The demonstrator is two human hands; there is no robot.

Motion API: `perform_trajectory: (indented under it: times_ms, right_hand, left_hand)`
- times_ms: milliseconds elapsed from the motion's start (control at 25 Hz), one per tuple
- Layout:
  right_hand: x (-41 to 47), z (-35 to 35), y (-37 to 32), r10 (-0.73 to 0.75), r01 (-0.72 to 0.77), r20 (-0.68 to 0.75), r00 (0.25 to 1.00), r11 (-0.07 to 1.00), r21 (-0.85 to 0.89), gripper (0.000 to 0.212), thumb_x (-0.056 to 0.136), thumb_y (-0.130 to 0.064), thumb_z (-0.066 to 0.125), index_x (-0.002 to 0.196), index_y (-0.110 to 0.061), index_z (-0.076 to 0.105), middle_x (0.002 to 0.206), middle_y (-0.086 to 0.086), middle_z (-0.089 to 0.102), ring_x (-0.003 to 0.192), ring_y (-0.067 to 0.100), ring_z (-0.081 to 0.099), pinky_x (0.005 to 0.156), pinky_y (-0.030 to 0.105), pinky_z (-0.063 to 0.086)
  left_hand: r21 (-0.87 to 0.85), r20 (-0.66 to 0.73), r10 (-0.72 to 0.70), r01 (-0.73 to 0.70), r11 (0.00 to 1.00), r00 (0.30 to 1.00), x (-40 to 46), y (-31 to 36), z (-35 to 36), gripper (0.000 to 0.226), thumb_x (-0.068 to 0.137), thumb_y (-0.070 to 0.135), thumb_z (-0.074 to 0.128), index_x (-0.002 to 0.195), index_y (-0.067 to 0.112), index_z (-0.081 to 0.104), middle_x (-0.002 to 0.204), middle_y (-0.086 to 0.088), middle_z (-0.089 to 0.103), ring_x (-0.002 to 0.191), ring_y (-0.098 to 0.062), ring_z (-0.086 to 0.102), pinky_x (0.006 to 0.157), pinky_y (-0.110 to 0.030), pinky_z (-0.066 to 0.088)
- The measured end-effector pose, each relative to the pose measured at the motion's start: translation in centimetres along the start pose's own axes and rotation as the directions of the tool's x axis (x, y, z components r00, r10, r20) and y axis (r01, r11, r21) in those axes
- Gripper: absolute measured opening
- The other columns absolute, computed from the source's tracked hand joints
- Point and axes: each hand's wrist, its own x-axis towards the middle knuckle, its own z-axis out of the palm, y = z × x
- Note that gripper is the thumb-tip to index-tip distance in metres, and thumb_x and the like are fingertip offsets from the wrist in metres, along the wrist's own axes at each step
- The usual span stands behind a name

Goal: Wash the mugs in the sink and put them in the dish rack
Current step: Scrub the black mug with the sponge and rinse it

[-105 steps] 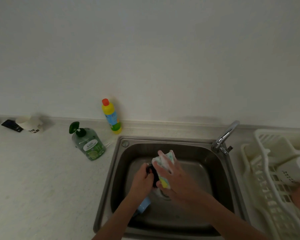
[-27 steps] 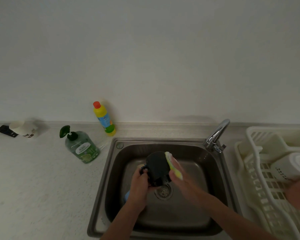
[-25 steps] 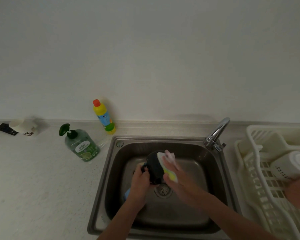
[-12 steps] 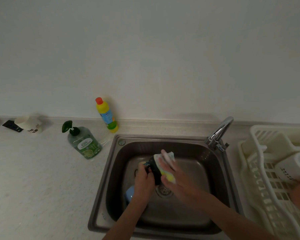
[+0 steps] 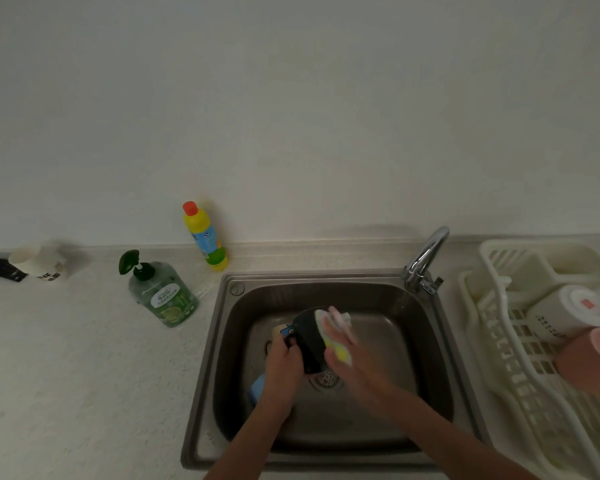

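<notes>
Mugs are the job, and the dark mug (image 5: 309,341) sits at lower centre of the frame, held above the drain (image 5: 326,378) of the steel sink (image 5: 440,355). The left hand (image 5: 284,362) is clenched around its handle side, while the right hand (image 5: 352,362) presses a yellow and pink sponge (image 5: 335,336) against its outer wall, fingers laid along the sponge and gripping it. Compared with half a second earlier, the sponge has slid from covering the mug's face to lying along its right flank, so more of the dark wall shows; a second back it sat in much the same place, which suggests a back-and-forth scrub. That means washing of this mug is under way, not finished, and no water runs from the tap (image 5: 425,258) at upper right of the basin. A blue mug (image 5: 257,389) lies in the sink, partly hidden under the left wrist. At the right edge, the dish rack (image 5: 499,334) already holds a white mug (image 5: 565,315) and a pink mug (image 5: 593,360), as before. By my judgement rinsing and racking come next.
</notes>
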Motion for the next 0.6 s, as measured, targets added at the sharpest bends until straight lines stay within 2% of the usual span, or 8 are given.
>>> perform_trajectory:
  times_ms: [80,120,200,240,320,400,480,600]
  right_hand:
    - [0.6,0.3,-0.7,-0.043,0.044,0.009,0.999,0.985,-0.168,0.056,0.101,-0.054,0.034,0.154,-0.043,0.017,0.16,-0.03,-0.01,0.145,-0.004,-0.018,0.115,0.016,0.002]
    - [1.2,0.2,-0.6,-0.049,0.047,-0.013,0.999,0.991,-0.121,0.058,0.099,-0.058,0.032,0.154,-0.041,0.02,0.16,-0.028,-0.007,0.146,-0.002,-0.016,0.115,0.017,0.002]
    - [1.7,-0.5,-0.4,0.072,-0.057,-0.055,0.996,0.971,0.23,0.064,0.094,-0.064,0.035,0.152,-0.038,0.026,0.162,-0.019,0.012,0.15,0.007,0.005,0.12,0.028,0.014]
    - [1.7,-0.8,-0.3,0.207,-0.177,-0.022,0.978,0.882,0.437,0.064,0.095,-0.064,0.039,0.151,-0.035,0.03,0.158,-0.009,0.029,0.148,0.016,0.024,0.119,0.035,0.025]
    - [1.1,-0.3,0.6,0.369,-0.315,0.048,0.928,0.708,0.632,0.059,0.096,-0.059,0.043,0.147,-0.029,0.041,0.136,0.001,0.056,0.126,0.022,0.055,0.108,0.042,0.046]
    - [0.0,0.8,0.6,0.337,-0.261,-0.039,0.941,0.792,0.552,0.05,0.098,-0.057,0.043,0.145,-0.039,0.038,0.141,-0.003,0.052,0.132,0.017,0.05,0.112,0.043,0.041]
    - [-0.9,1.7,0.2,0.145,-0.102,-0.137,0.98,0.955,0.278,0.053,0.098,-0.057,0.043,0.146,-0.055,0.022,0.161,-0.016,0.019,0.149,0.004,0.015,0.122,0.038,0.018]
    - [-0.6,1.2,-1.3,-0.012,-0.007,-0.086,0.996,0.976,-0.219,0.056,0.103,-0.045,0.037,0.153,-0.044,0.012,0.161,-0.026,-0.012,0.146,0.004,-0.02,0.118,0.028,0.005]
  left_hand:
    - [0.134,0.046,0.072,-0.077,0.988,0.996,-0.1,-0.3,-0.1,0.017,0.099,0.004,0.041,0.107,0.015,0.052,0.106,-0.011,0.063,0.093,-0.019,0.064,0.079,-0.038,0.057]
    - [0.188,0.068,0.083,-0.094,0.978,0.994,-0.2,-0.2,-0.1,0.016,0.099,0.005,0.042,0.106,0.016,0.051,0.106,-0.01,0.063,0.094,-0.019,0.063,0.079,-0.035,0.056]
    - [0.169,0.063,0.047,-0.057,0.984,0.997,-0.2,-0.1,-0.2,0.016,0.1,0.007,0.041,0.108,0.016,0.052,0.106,-0.008,0.062,0.094,-0.017,0.061,0.073,-0.029,0.053]
    - [0.102,0.052,0.004,-0.01,0.995,0.999,-0.2,0.0,-0.4,0.017,0.101,0.008,0.041,0.111,0.015,0.053,0.106,-0.007,0.062,0.094,-0.018,0.062,0.072,-0.03,0.053]
    - [0.0,0.029,-0.051,0.051,0.999,0.998,0.2,0.1,-0.8,0.021,0.102,0.011,0.04,0.114,0.016,0.056,0.109,-0.008,0.064,0.099,-0.023,0.064,0.079,-0.042,0.058]
    - [-0.022,0.022,-0.055,0.055,0.998,0.998,0.6,0.2,-1.0,0.021,0.102,0.012,0.04,0.114,0.017,0.057,0.109,-0.009,0.064,0.1,-0.026,0.064,0.085,-0.051,0.058]
    - [0.089,0.027,0.002,-0.005,0.996,1.0,0.4,0.5,-0.8,0.019,0.102,0.012,0.04,0.115,0.013,0.053,0.109,-0.011,0.062,0.096,-0.023,0.062,0.082,-0.043,0.057]
    - [0.163,0.14,0.075,-0.098,0.982,0.987,-0.3,0.2,-0.2,0.015,0.1,0.007,0.042,0.11,0.011,0.052,0.109,-0.015,0.063,0.095,-0.024,0.064,0.08,-0.04,0.058]
